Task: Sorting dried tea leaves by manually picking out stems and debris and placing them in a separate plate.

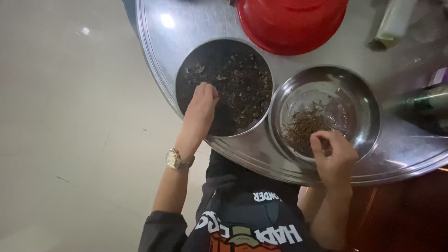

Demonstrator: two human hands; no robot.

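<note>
left hand (pixel 201 103): fingers curled, pressed into dark dried flakes in round steel pan (pixel 186 70) | right hand (pixel 333 156): fingers pinched on brown stems over shiny steel bowl (pixel 368 109)

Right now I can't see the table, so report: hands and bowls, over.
Left hand picking in dark leaf bowl. Right hand pinching over twig bowl. Red basin behind, clear.

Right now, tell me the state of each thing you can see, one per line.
Left hand: fingers down in the dark plate.
Right hand: fingertips pinched over the steel bowl.
Dark plate: scattered with dark dried bits.
Steel bowl: holds a small heap of brown stems.
Red bowl: contents not visible.
</note>
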